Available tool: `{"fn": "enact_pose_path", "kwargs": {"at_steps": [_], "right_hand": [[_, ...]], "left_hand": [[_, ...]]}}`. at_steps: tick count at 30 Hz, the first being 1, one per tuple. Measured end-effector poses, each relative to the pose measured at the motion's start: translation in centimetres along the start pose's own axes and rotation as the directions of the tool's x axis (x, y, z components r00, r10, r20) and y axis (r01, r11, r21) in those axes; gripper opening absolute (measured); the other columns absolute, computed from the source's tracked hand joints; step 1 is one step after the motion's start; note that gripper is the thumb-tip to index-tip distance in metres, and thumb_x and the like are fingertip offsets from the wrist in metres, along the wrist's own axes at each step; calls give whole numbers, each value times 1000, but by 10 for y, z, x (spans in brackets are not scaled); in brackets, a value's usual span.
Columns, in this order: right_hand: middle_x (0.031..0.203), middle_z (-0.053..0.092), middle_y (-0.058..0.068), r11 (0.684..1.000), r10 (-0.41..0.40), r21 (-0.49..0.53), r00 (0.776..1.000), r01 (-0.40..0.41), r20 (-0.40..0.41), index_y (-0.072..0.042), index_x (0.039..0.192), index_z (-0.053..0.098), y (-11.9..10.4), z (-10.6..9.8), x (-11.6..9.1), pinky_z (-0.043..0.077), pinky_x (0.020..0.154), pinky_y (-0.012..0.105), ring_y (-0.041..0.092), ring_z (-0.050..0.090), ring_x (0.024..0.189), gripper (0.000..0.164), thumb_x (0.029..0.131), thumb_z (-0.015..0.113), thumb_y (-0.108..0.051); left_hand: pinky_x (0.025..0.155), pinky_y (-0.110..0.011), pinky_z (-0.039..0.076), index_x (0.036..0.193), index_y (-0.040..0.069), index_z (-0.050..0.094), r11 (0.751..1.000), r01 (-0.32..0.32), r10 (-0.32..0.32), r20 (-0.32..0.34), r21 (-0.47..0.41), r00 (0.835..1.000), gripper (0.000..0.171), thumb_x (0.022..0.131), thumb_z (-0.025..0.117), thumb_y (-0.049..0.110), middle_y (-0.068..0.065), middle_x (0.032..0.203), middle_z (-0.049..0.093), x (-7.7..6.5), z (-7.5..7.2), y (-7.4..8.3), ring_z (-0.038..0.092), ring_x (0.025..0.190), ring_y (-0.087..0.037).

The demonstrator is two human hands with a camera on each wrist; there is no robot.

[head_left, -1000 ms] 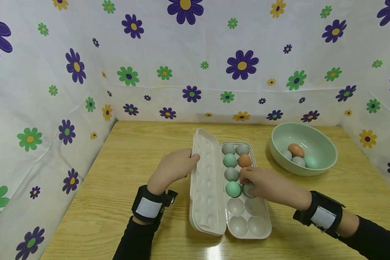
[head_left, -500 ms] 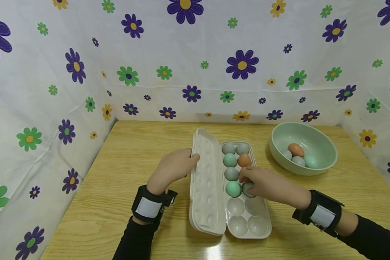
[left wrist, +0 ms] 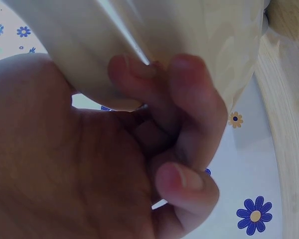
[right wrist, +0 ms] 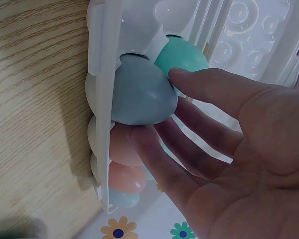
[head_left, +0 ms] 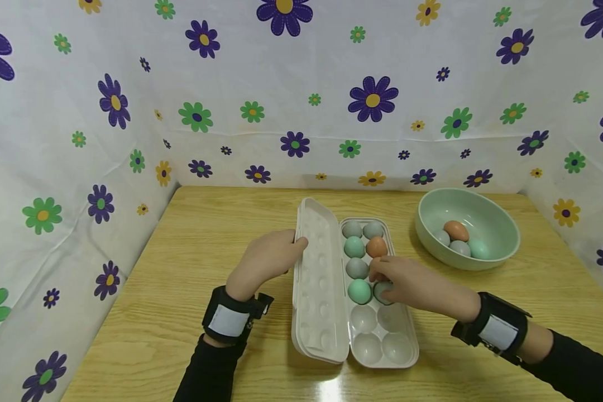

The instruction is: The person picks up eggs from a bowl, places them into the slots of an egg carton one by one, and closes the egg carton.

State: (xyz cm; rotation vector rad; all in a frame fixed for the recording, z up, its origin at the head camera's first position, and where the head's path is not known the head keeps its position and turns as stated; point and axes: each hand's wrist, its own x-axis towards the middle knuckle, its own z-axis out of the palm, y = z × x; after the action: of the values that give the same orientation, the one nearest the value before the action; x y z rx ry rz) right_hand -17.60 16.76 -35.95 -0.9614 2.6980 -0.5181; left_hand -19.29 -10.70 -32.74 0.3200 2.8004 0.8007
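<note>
A white egg carton lies lengthwise on the table, its lid (head_left: pixel 321 301) folded up to the left. My left hand (head_left: pixel 267 255) grips the lid's outer edge, thumb over the rim; in the left wrist view its fingers curl against the pale plastic. In the right half, my right hand (head_left: pixel 414 286) holds a grey-blue egg (right wrist: pixel 142 92) seated in a cup, thumb on one side and fingers on the other. Beside it sits a green egg (head_left: pixel 359 291). Farther up are grey, green and brown eggs (head_left: pixel 377 247); the hand partly hides one of them. The near cups (head_left: pixel 382 334) hold nothing.
A pale green bowl (head_left: pixel 502 240) stands at the right rear with several eggs inside, one of them brown (head_left: pixel 456 230). The wooden table (head_left: pixel 206 223) meets a white flower-print cloth (head_left: pixel 261 72) at the back and both sides.
</note>
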Motion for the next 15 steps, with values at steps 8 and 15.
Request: {"fn": "enact_pose_path", "kwargs": {"at_steps": [8, 15], "right_hand": [[89, 57, -3, 1000, 8, 5, 1000, -8, 14, -16, 92, 58, 2, -2, 1, 46, 67, 28, 16, 51, 79, 24, 72, 67, -6], [92, 59, -3, 999, 34, 23, 999, -35, 37, -17, 94, 58, 0, -8, 0, 48, 70, 29, 15, 53, 83, 22, 76, 68, -10]], "left_hand": [[46, -31, 38, 77, 16, 54, 1000, 2, -2, 0, 2, 1000, 35, 95, 33, 38, -1, 63, 54, 0, 0, 1, 51, 53, -17], [46, -31, 38, 78, 16, 54, 1000, 4, -4, -3, -7, 1000, 34, 94, 33, 38, -1, 63, 55, 0, -1, 1, 51, 53, -17]]}}
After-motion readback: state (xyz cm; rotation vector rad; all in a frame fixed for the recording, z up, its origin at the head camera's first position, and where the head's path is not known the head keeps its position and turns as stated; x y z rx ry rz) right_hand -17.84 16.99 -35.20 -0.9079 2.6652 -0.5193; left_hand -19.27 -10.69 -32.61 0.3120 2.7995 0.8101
